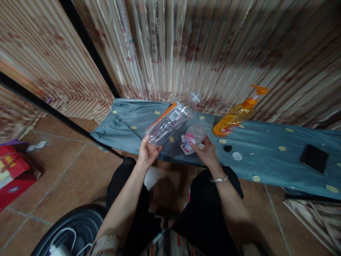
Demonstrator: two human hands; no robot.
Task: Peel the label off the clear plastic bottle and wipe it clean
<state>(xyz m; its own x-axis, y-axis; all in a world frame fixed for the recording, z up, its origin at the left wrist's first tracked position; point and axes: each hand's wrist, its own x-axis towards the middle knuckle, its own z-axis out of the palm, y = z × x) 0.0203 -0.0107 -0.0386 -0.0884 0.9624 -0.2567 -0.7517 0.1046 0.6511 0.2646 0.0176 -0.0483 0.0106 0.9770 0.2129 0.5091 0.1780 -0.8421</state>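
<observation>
My left hand (pixel 149 150) grips the base of a large clear plastic bottle (pixel 170 122) with an orange-edged label. That bottle is tilted, its neck pointing away and to the right. In my right hand (pixel 207 151), closed around its lower right side, is a smaller clear plastic bottle (pixel 195 133) with a pink and white label; its far end leans toward the wall. Both bottles are held over the cloth-covered bench (pixel 128 138). Just right of my right hand, a small black object (pixel 227 148) and a white disc (pixel 237 156) lie on the cloth.
An orange pump bottle (pixel 234 117) stands on the bench to the right, and a black phone-like slab (pixel 314 159) lies farther right. Striped curtain (pixel 165 46) hangs behind. Black poles (pixel 90 49) rise at left. A red box (pixel 16 167) and a round black stool (pixel 85 220) are on the left.
</observation>
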